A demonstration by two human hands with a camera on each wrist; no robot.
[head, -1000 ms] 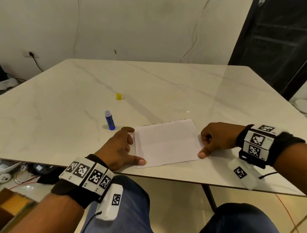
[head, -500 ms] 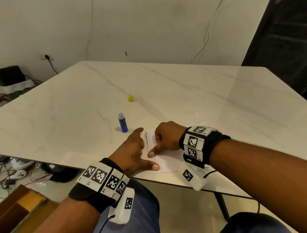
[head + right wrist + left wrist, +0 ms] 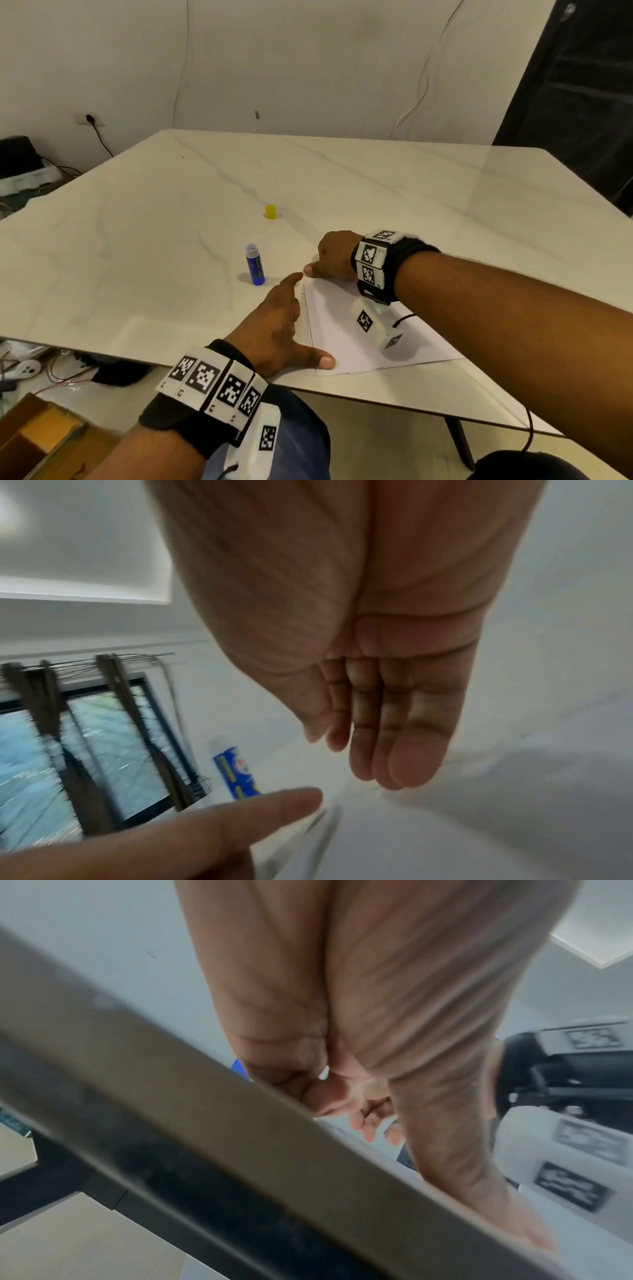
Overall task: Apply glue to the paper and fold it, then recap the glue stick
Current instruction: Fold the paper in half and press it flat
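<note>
Paper: the folded white paper point(image 3: 346, 329) is lying flat on the counter point(image 3: 394, 192) near its front edge, with its left edge showing as a doubled line.
Left hand: the left hand point(image 3: 277, 329) is resting on the counter along the paper's left edge, its fingers point(image 3: 291, 281) lying straight and pointing away from the person, the thumb spreading out to press on the paper's near left corner. It is gripping nothing.
Right hand: the right hand point(image 3: 334, 255) is reaching across the paper to its far left corner and is pressing down there. In the right wrist view its fingers point(image 3: 404, 739) are lying straight and close together with nothing held between them.
Glue stick: the blue glue stick point(image 3: 255, 264) is standing upright and uncapped on the counter, just left of the paper's far left corner and near both hands, touching neither.
Cap: the yellow cap point(image 3: 270, 211) is sitting alone on the counter, further back than the glue stick and well apart from it.
Wrists: both are wearing black bands with checkered marker tags.
Surroundings: a cardboard box point(image 3: 37, 442) is sitting on the floor to the lower left.
</note>
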